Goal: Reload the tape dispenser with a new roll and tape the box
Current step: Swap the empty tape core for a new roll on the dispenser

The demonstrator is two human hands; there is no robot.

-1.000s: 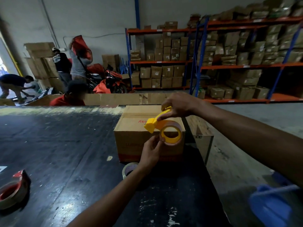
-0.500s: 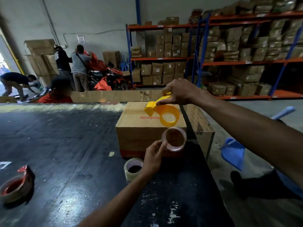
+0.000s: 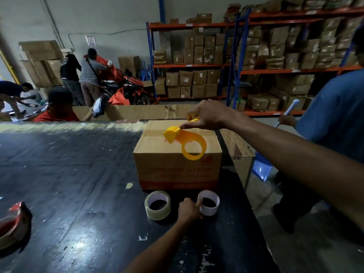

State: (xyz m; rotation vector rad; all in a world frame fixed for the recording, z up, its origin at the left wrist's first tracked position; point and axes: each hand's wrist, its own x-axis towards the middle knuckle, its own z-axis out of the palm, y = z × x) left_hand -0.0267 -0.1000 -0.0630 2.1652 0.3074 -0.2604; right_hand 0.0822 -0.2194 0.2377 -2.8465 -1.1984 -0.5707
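- Your right hand (image 3: 211,115) is clamped on the yellow dispenser (image 3: 185,141), its handle hidden, above the box (image 3: 177,164).
- Your left hand (image 3: 189,210) pinches the spent core (image 3: 208,202) on the worktop (image 3: 78,184).
- The new roll (image 3: 157,204) lies just beside it.
- A red dispenser (image 3: 11,225) is cut off left.

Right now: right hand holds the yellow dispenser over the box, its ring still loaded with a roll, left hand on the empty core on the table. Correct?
One thing is off. The head view shows the yellow dispenser ring empty: the box shows through it. The rest holds: right hand holds it over the box, left hand touches the empty core on the table.
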